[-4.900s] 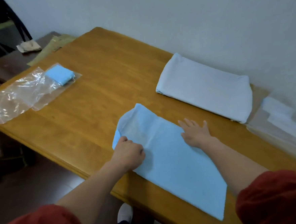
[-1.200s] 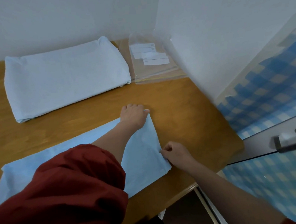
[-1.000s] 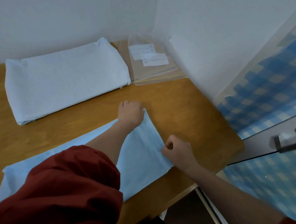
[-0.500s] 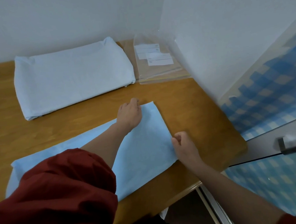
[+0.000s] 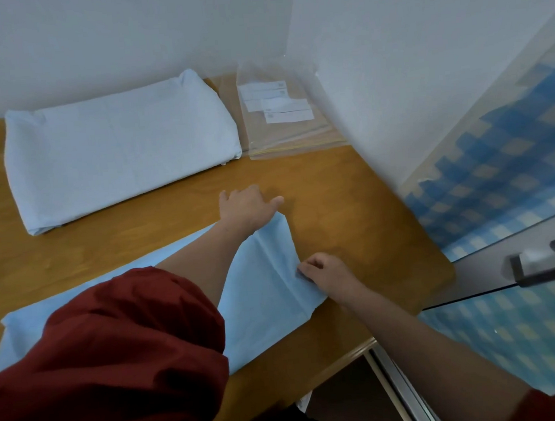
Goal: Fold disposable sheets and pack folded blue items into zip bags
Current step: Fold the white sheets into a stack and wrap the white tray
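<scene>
Blue disposable sheet [image 5: 267, 276], a long folded strip, lies flat on a wooden desk [image 5: 351, 211] along its near edge.

In the far right corner of the desk, against the walls, is a flat stack of clear zip bags [image 5: 284, 134]. White labels show through the plastic. I cannot tell whether anything else is inside them. Just to their left, along the far edge, sits a thick folded pile of pale sheets [image 5: 117, 149], touching the bags.

My left hand [image 5: 246, 206] reaches across the strip and rests palm down on its far right corner. The thumb is stretched out to the right onto bare wood. The fingers are hidden behind the hand, so I cannot tell whether they grip the corner or only press on it. My red sleeve [image 5: 115, 353] covers the middle of the strip.

My right hand [image 5: 326, 272] is at the strip's right end, near its near corner. Its fingers [image 5: 309, 267] are curled, pinching that short edge.

The strip's long axis runs left to right, roughly parallel to the near edge. Its right end points at the desk's right edge and stops well short of it.
</scene>
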